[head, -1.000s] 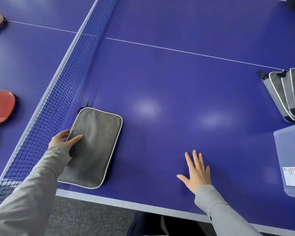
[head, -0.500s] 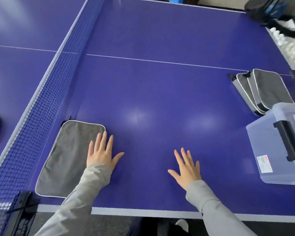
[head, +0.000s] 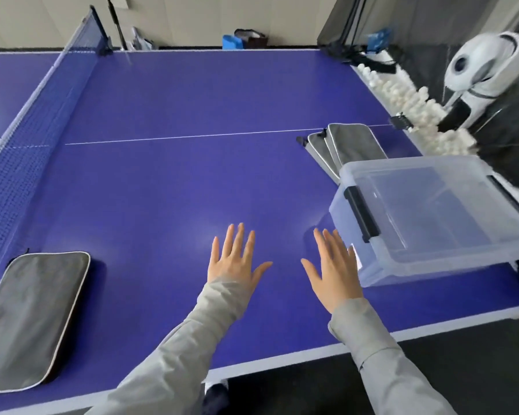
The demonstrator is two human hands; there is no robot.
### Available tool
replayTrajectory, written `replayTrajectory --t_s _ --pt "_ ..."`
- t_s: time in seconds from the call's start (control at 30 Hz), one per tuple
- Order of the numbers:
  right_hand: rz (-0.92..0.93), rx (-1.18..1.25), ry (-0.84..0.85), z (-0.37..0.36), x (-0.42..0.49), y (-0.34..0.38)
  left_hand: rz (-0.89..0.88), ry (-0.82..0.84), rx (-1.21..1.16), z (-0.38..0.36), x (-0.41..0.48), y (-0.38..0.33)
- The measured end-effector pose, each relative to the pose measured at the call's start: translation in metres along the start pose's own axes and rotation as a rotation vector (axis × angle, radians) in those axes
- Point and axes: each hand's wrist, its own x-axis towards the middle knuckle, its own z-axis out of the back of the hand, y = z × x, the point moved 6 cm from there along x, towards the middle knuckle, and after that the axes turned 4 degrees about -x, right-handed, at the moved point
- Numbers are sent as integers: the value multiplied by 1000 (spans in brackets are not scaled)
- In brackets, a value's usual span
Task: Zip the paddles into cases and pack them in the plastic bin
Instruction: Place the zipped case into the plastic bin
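The grey case (head: 33,319) now lies well to the left of the left hand (head: 235,262), which has come off it and is spread flat, empty. The right hand (head: 333,271), also spread and empty, is now just beside the plastic bin (head: 432,217); whether they touch cannot be told. The bin partly hides the stacked cases (head: 351,145) beyond the right hand, and the frame edge cuts off the grey case.

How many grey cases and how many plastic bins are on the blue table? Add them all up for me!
Plastic bin: 1
Grey cases: 4, a lone case on the left and a stack of three behind the bin
Total: 5
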Motion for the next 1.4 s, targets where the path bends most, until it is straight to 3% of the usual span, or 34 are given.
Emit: replayTrajectory --t_s 0.13,0.33,0.7,0.93,1.13,1.23,1.4 --pt "28 20 -123 46 -13 -70 -13 -53 -52 9 8 -88" --pt "-37 -94 -92 80 -24 -195 35 12 -102 10 27 -176" --pt "-251 -69 -48 122 23 -378 306 24 -529 12 96 -232" --pt "-374 173 24 113 97 -448 530 -13 -990 -22 127 -239" --pt "-520 529 106 96 138 -482 608 -101 -1323 -36 123 -245" --pt "-515 649 147 89 148 -484 624 -102 -1512 -41 122 -244" --pt "-475 817 165 81 153 -496 657 -84 -1631 -47 123 -244"
